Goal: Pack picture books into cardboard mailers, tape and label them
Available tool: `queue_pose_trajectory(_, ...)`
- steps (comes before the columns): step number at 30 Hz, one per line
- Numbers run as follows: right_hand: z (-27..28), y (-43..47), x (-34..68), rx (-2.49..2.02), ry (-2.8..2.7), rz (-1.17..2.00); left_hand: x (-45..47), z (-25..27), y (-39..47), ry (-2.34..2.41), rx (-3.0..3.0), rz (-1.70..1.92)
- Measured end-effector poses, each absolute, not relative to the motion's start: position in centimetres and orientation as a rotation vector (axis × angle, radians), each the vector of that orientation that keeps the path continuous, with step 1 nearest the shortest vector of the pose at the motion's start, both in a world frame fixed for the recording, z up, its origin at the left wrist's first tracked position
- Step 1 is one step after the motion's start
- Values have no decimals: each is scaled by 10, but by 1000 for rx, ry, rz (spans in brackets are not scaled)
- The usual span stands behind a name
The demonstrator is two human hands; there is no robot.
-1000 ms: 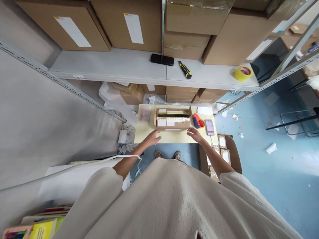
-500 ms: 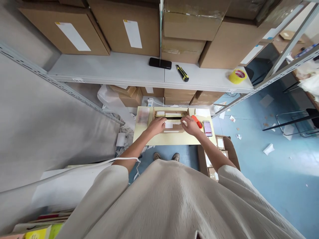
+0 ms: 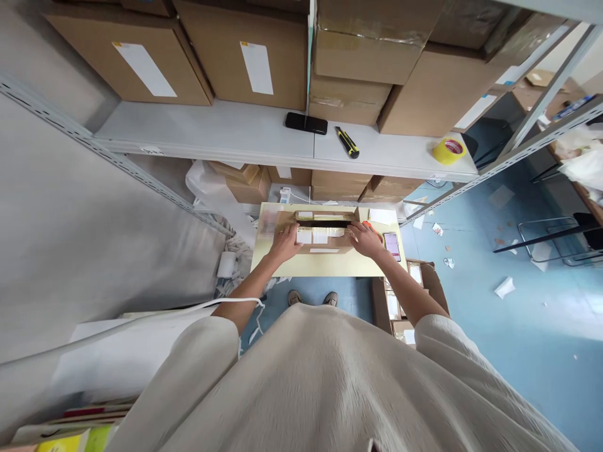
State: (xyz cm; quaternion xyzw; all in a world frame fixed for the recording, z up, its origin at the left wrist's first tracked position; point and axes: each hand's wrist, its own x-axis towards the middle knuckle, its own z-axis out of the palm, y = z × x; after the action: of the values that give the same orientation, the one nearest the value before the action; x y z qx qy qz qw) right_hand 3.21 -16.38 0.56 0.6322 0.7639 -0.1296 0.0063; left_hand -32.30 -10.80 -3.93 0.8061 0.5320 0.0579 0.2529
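Left fingers (image 3: 292,234), right fingers (image 3: 357,230) half-curled against box (image 3: 325,241), grip unclear, orange item (image 3: 374,230) partly hidden

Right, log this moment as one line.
cardboard box on yellow table | left hand at its left end | right hand at its right end | utility knife on shelf

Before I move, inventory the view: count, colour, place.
table: one, cream, centre
upper shelf: one, grey, beyond table
carton: one, brown, on table
half-hidden object: one, orange, beside carton
lit phone: one, pinkish, on table
dark phone: one, black, upper shelf
cutter: one, yellow-black, upper shelf
tape: one, yellow, upper shelf
boxes: several, brown, upper shelf
open box: one, brown, beside table
litter: several, whitish, floor
shoes: two, greyish, floor
left grip: one, bare, carton's left
right grip: one, bare, carton's right
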Motion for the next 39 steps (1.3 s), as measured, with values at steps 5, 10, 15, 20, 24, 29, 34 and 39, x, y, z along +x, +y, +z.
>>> queue_pose_trajectory(5, 12, -153, 26, 1998, 2369, -387, -324, -53, -108, 1416, 2193, 157)
queue_pose_trajectory(10, 31, -132, 17, 2122, 2202, -445, -326, -58, -110, 1363, 2189, 307)
queue_pose_trajectory(15, 42, -108, 15, 2127, 2195, -509, -332, -65, -117, 1148, 2177, 443)
queue_pose_trajectory(20, 28, -91, 25, 1950, 2381, -495, -341, -75, -128, 996, 2231, 419)
queue_pose_trajectory(24, 13, -87, 37, 1878, 2341, -518, -345, -80, -134, 959, 2237, 415)
queue_pose_trajectory(29, 0, -84, 44, 1846, 2253, -676, -346, -84, -135, 919, 2249, 446)
queue_pose_trajectory(34, -10, -75, 47, 1831, 2189, -745, -350, -81, -139, 888, 2266, 411)
queue_pose_trajectory(39, -22, -72, 55, 1726, 2137, -854, -354, -69, -146, 909, 2310, 224)
